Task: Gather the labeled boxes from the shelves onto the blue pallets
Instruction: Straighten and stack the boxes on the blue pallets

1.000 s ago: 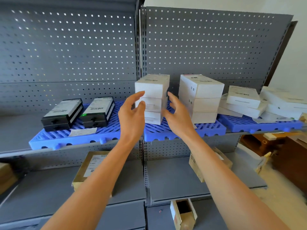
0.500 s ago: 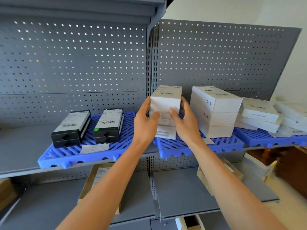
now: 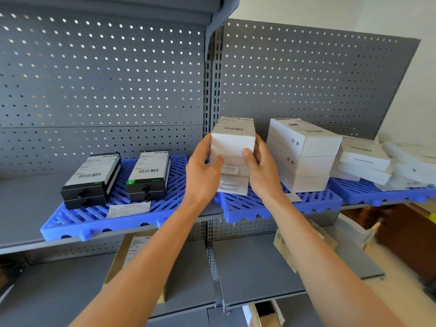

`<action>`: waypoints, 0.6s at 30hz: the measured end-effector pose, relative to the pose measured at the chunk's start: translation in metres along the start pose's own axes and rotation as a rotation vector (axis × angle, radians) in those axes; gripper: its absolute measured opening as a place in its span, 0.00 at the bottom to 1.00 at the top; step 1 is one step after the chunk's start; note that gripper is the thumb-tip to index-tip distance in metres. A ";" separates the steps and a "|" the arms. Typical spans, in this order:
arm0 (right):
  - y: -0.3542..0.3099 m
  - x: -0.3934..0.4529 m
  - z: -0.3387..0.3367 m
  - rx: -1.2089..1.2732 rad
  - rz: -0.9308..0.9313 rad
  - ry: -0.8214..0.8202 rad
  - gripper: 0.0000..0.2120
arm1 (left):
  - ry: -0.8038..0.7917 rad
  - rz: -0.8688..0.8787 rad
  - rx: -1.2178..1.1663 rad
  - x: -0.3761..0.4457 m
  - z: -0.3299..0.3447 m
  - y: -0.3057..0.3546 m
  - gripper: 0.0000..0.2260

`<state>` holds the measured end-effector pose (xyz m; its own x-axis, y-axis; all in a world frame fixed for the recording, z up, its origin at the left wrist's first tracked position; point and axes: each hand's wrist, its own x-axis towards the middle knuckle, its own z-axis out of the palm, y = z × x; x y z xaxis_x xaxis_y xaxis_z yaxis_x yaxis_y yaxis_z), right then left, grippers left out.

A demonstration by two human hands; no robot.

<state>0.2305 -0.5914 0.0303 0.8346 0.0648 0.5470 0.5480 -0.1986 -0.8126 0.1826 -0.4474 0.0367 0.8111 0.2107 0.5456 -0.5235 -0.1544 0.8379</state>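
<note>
Top white box [image 3: 232, 140] sits on a narrow stack of white boxes [image 3: 232, 175] on the middle blue pallet [image 3: 278, 204], left hand [image 3: 203, 178] gripping its 9 o'clock side, right hand [image 3: 262, 171] its 3 o'clock side, fingers curled round. The risk looks like an uneven squeeze or shove tipping the column. It could topple toward the taller stack [image 3: 304, 156] at 3 o'clock, or off the pallet's front edge at 6 o'clock.

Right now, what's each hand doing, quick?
Left hand: grips the left side of the white box stack.
Right hand: grips its right side.
</note>
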 end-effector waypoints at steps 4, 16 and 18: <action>0.001 -0.002 0.004 -0.010 -0.013 0.018 0.25 | -0.006 0.014 -0.015 0.000 0.000 -0.002 0.26; 0.001 -0.011 0.007 -0.009 -0.058 0.109 0.24 | -0.009 0.025 -0.024 0.000 -0.001 -0.009 0.28; 0.000 -0.011 0.007 -0.013 -0.055 0.112 0.24 | -0.011 0.027 -0.017 0.001 -0.002 -0.010 0.28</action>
<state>0.2218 -0.5855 0.0233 0.7915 -0.0332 0.6102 0.5913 -0.2105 -0.7785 0.1877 -0.4438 0.0286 0.7995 0.1959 0.5678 -0.5495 -0.1433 0.8231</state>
